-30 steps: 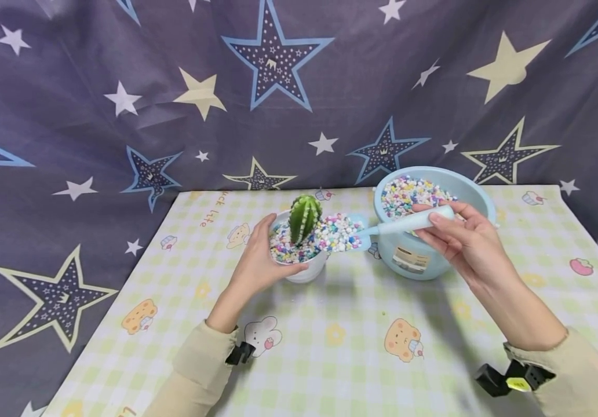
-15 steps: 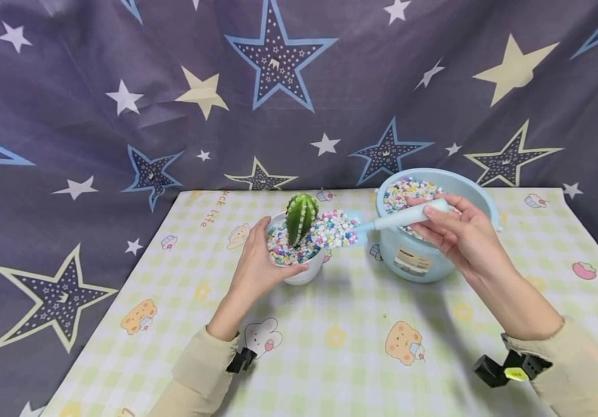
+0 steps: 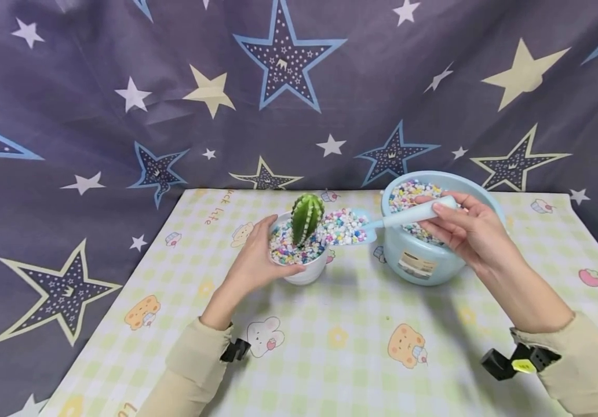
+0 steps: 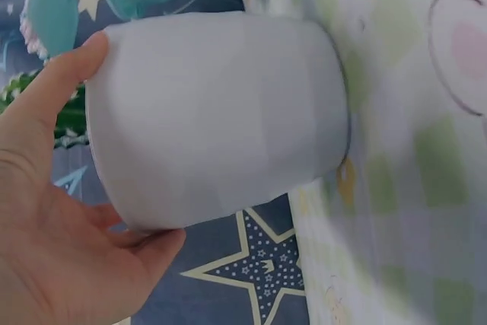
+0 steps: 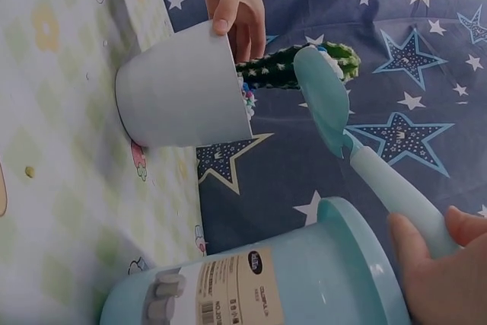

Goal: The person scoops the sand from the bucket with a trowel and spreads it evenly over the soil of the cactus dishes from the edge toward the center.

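Observation:
My left hand (image 3: 252,260) grips a white flowerpot (image 3: 306,273) near its rim, the thumb on the near side. Colourful pebbles (image 3: 284,246) fill the pot around an upright green cactus (image 3: 307,219). In my right hand (image 3: 478,234) is the handle of a light-blue garden trowel (image 3: 408,216). Its blade, heaped with more pebbles (image 3: 343,227), is held beside the cactus at the pot's right rim. From the right wrist view, the underside of the trowel (image 5: 323,100) shows above the pot's opening, apart from the rim. The left wrist view shows mostly the pot's wall (image 4: 221,119).
A light-blue bucket (image 3: 408,255) of similar pebbles stands right of the pot, partly behind my right hand. Under both lies a green-checked tablecloth (image 3: 341,370) with cartoon prints. A dark star-patterned curtain (image 3: 184,35) hangs behind the table.
Both hands keep their holds, and the heaped trowel stays at the pot's right rim. The head view has shifted slightly, with the bucket and curtain appearing a little further right.

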A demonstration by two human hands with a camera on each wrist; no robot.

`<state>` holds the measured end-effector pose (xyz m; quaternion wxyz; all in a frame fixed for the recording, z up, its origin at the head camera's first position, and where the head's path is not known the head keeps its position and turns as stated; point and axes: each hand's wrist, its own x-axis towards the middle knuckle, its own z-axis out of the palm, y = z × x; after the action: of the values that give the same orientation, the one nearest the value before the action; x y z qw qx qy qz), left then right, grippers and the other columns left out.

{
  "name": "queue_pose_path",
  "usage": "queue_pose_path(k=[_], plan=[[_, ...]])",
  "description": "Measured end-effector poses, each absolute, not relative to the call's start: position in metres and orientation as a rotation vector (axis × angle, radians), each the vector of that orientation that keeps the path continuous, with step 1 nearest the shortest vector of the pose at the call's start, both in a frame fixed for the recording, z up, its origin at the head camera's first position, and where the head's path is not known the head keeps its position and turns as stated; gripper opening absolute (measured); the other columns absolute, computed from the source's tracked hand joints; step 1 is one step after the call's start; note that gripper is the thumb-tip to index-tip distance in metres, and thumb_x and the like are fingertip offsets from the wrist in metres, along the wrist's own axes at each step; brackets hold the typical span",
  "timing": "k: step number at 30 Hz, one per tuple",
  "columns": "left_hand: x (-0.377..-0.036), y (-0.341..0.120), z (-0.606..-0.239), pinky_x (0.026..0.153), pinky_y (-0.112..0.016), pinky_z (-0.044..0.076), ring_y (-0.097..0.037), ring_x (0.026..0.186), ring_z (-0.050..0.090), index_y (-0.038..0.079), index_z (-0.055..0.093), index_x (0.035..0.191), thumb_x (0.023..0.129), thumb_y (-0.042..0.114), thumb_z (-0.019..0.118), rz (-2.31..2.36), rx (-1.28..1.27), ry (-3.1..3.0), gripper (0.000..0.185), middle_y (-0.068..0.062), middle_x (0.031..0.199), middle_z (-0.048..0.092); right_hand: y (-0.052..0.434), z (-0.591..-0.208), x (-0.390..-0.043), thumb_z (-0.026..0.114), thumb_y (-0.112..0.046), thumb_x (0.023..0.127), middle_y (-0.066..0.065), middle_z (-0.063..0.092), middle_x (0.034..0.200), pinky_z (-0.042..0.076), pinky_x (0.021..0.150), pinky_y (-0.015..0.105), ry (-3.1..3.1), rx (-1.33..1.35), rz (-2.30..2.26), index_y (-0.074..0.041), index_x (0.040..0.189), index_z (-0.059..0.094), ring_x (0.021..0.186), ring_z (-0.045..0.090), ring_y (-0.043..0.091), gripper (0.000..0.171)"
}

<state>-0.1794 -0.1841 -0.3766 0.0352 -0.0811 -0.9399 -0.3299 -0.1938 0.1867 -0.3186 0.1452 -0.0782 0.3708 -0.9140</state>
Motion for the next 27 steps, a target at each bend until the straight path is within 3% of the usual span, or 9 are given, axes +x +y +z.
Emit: queue_pose_path(k=[7,12,16,20,27], plan=[[-0.171,-0.173,-0.379,0.119,-0.052,0.036,-0.038,0.145,0.036,0.004,0.022,0.156,0.067,0.054,0.088,-0.95,-0.106,-2.855,0.122,-0.017,0.16,0.03,0.188,-0.32,-0.199,0.048,0.011,0.098,0.022,0.075,0.104,0.061,0.083,0.039,1.109,-0.204,-2.603,0.0,0.102,0.053,0.095,0.075,0.031,0.012],[-0.17,-0.166,-0.381,0.12,-0.052,0.035,-0.039,0.148,0.027,0.004,0.013,0.159,0.066,0.06,0.086,-0.897,-0.015,-2.857,0.131,-0.021,0.16,0.025,0.188,-0.321,-0.201,0.049,0.01,0.098,0.021,0.076,0.103,0.062,0.083,0.038,1.141,-0.222,-2.577,0.0,0.103,0.052,0.095,0.076,0.03,0.012],[-0.176,-0.172,-0.38,0.121,-0.056,0.031,-0.039,0.152,0.018,0.008,0.003,0.161,0.068,0.056,0.087,-0.962,-0.102,-2.901,0.134,-0.02,0.164,0.014,0.187,-0.322,-0.203,0.047,0.01,0.099,0.021,0.075,0.106,0.061,0.085,0.038,1.128,-0.259,-2.549,0.002,0.104,0.054,0.097,0.075,0.03,0.012],[-0.183,-0.183,-0.376,0.121,-0.059,0.027,-0.04,0.152,0.019,0.012,0.0,0.161,0.067,0.051,0.089,-1.071,-0.211,-2.955,0.135,-0.018,0.167,0.008,0.186,-0.322,-0.205,0.046,0.01,0.099,0.02,0.075,0.107,0.061,0.085,0.038,1.125,-0.265,-2.523,0.003,0.105,0.056,0.096,0.075,0.03,0.013],[-0.187,-0.197,-0.376,0.122,-0.057,0.025,-0.039,0.151,0.024,0.01,0.005,0.161,0.068,0.044,0.09,-1.139,-0.322,-2.951,0.131,-0.014,0.168,0.012,0.186,-0.321,-0.207,0.047,0.009,0.099,0.02,0.075,0.106,0.062,0.084,0.039,1.118,-0.237,-2.507,0.001,0.107,0.054,0.095,0.075,0.03,0.013]])
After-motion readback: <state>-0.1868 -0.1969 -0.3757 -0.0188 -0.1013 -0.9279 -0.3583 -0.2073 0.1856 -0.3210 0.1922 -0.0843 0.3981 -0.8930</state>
